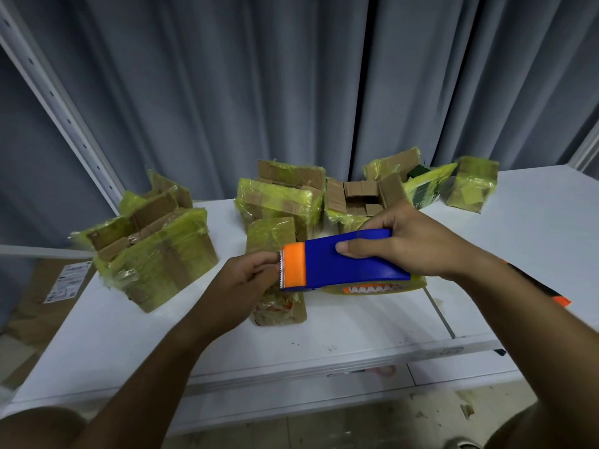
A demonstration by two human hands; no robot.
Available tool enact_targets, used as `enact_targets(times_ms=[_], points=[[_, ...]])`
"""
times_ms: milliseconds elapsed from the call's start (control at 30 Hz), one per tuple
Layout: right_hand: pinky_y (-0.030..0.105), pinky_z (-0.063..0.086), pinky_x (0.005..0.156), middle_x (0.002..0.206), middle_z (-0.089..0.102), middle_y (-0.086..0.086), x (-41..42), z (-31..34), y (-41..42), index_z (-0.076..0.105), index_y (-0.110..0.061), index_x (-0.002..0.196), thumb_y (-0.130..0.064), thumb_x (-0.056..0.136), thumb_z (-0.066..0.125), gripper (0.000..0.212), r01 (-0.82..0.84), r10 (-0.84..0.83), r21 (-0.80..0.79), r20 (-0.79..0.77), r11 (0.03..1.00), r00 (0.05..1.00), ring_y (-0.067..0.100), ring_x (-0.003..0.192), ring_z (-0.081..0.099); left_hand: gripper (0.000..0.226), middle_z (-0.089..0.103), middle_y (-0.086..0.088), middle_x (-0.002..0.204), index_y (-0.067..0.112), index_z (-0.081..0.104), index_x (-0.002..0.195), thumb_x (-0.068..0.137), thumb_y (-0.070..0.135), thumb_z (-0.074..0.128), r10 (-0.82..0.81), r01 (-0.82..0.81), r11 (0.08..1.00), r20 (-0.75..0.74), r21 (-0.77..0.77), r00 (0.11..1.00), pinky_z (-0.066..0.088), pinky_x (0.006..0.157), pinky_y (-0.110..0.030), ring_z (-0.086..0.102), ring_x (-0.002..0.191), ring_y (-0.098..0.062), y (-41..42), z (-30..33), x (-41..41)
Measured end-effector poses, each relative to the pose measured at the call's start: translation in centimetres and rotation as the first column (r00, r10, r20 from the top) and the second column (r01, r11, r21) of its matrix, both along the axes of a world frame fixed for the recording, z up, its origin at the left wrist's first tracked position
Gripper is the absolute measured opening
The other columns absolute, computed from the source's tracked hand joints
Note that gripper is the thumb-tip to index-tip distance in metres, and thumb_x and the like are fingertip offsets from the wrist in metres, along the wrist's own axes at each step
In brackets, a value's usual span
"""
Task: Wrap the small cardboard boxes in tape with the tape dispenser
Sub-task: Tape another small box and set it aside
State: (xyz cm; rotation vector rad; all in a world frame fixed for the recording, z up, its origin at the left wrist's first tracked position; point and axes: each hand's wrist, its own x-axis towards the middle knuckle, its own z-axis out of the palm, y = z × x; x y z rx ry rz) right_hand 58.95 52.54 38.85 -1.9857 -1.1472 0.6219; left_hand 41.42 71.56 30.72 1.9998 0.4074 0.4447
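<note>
Left hand [241, 280] pinches at the dispenser's [343, 260] toothed edge (tape barely visible); right hand [408, 244] grips its body; the box [275, 254] below looks light, best steadied by its sides.

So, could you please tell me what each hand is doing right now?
Left hand: fingers pinching at the tape dispenser's serrated end.
Right hand: gripping the tape dispenser.
</note>
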Motion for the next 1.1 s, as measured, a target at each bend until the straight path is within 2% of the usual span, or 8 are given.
enact_targets(times_ms=[100,233,367,467,600,700,867,1100], points=[[0.011,0.047,0.053,0.072,0.076,-0.003,0.0,-0.1,0.1,0.079,-0.014,0.081,-0.044,0.087,0.073,0.032,-0.007,0.007,0.007,-0.004,1.0,1.0,0.006,0.062,0.07,0.028,0.07,0.022,0.087,0.035,0.064,0.097,0.098,0.009,0.052,0.022,-0.023,0.999,0.015,0.022,1.0,0.054,0.069,-0.014,0.068,0.089,-0.001,0.0,0.1,0.0],[0.011,0.047,0.054,0.073,0.076,-0.004,0.0,-0.1,0.0,0.079,-0.014,0.081,-0.043,0.087,0.073,0.031,-0.014,0.014,0.015,-0.004,1.0,1.0,0.006,0.064,0.07,0.028,0.071,0.011,0.088,0.035,0.066,0.093,0.094,0.007,0.06,0.093,-0.093,0.993,0.005,0.076,0.996,0.058,0.073,-0.022,0.069,0.086,-0.011,0.5,-0.3,0.0],[0.01,0.045,0.053,0.07,0.075,-0.007,-0.2,-0.2,0.0,0.078,-0.019,0.076,-0.04,0.087,0.074,0.024,-0.031,0.032,0.039,-0.012,0.999,0.999,0.003,0.063,0.069,0.023,0.074,0.014,0.082,0.032,0.07,0.089,0.092,0.01,0.064,0.118,-0.117,0.992,-0.013,0.049,0.993,0.057,0.069,-0.018,0.07,0.079,-0.006,0.4,0.0,-0.2],[0.011,0.046,0.054,0.071,0.075,-0.007,-0.4,-0.4,0.2,0.077,-0.022,0.074,-0.04,0.086,0.075,0.022,-0.035,0.035,0.059,0.002,0.998,0.999,0.004,0.063,0.07,0.019,0.072,0.014,0.078,0.027,0.07,0.086,0.092,0.01,0.063,0.134,-0.131,0.987,-0.028,0.093,0.991,0.054,0.063,-0.017,0.068,0.075,-0.004,0.6,0.1,-0.5],[0.011,0.047,0.055,0.073,0.076,-0.009,-0.6,-0.5,0.3,0.078,-0.026,0.075,-0.039,0.087,0.075,0.018,-0.043,0.043,0.079,-0.002,0.996,0.999,0.004,0.065,0.07,0.016,0.069,0.014,0.069,0.018,0.066,0.085,0.095,0.01,0.058,0.167,-0.168,0.985,-0.038,-0.029,0.985,0.049,0.057,-0.014,0.065,0.067,0.001,0.1,0.4,-0.5],[0.015,0.052,0.06,0.078,0.077,-0.006,-0.7,-0.9,0.6,0.08,-0.019,0.083,-0.042,0.085,0.075,0.024,-0.034,0.034,0.096,0.001,0.995,0.999,0.008,0.07,0.073,0.02,0.064,0.009,0.065,0.018,0.062,0.084,0.1,0.014,0.051,0.237,-0.243,0.967,-0.072,-0.077,0.969,0.044,0.053,-0.012,0.061,0.061,0.003,-0.2,0.4,-0.4],[0.016,0.052,0.06,0.078,0.077,-0.009,-1.2,-1.3,1.1,0.08,-0.022,0.086,-0.048,0.084,0.073,0.027,-0.024,0.026,0.109,-0.01,0.994,1.0,0.007,0.072,0.073,0.024,0.058,0.002,0.079,0.02,0.055,0.087,0.104,0.013,0.04,0.317,-0.318,0.948,-0.076,0.01,0.945,0.039,0.047,-0.005,0.056,0.068,-0.006,-0.5,0.2,-0.4],[0.023,0.054,0.065,0.081,0.078,-0.008,-1.2,-1.4,1.2,0.079,-0.023,0.088,-0.06,0.073,0.068,0.041,-0.063,0.066,0.073,-0.04,0.995,0.997,0.009,0.074,0.074,0.024,0.058,0.003,0.082,0.028,0.046,0.083,0.103,0.016,0.042,0.313,-0.297,0.938,-0.072,0.182,0.947,0.041,0.053,-0.008,0.059,0.075,-0.007,-0.7,-0.4,-1.5]])
